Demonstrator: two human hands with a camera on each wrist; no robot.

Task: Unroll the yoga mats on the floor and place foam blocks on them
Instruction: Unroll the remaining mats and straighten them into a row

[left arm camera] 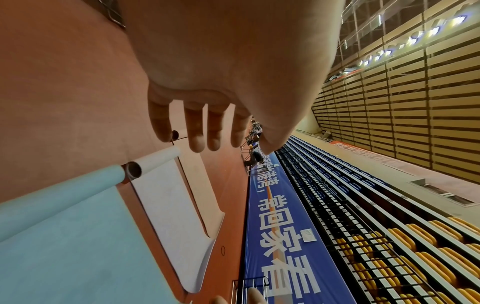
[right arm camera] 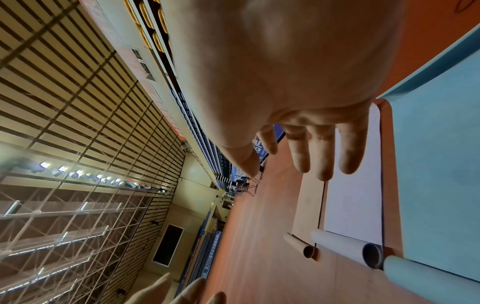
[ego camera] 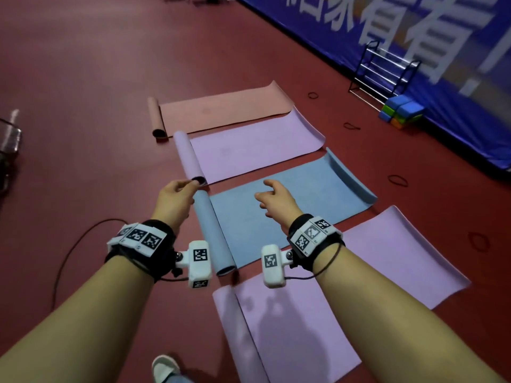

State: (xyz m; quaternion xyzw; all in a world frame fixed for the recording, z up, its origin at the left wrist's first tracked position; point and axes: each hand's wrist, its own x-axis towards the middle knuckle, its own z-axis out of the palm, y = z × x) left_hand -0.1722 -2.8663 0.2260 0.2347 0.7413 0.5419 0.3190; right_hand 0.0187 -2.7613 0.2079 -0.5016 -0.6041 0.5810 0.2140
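Four yoga mats lie side by side on the red floor, each with a rolled part at its left end: a salmon mat (ego camera: 221, 111) farthest, a lilac mat (ego camera: 249, 147), a blue mat (ego camera: 290, 194) and a nearer lilac mat (ego camera: 318, 313). My left hand (ego camera: 179, 192) hovers over the far end of the blue roll (ego camera: 213, 233), fingers relaxed and empty. My right hand (ego camera: 272, 196) hangs above the flat blue mat, holding nothing. Both wrist views show loose, spread fingers (left arm camera: 202, 135) (right arm camera: 322, 156) above the mats. Coloured foam blocks (ego camera: 402, 111) are stacked far right.
A black metal rack (ego camera: 384, 70) stands by the blue banner wall (ego camera: 456, 87), behind the blocks. Several black elastic bands (ego camera: 398, 180) lie on the floor right of the mats. A black cable (ego camera: 74, 244) and a wire basket (ego camera: 8, 139) sit at the left. My shoe (ego camera: 164, 369) shows below.
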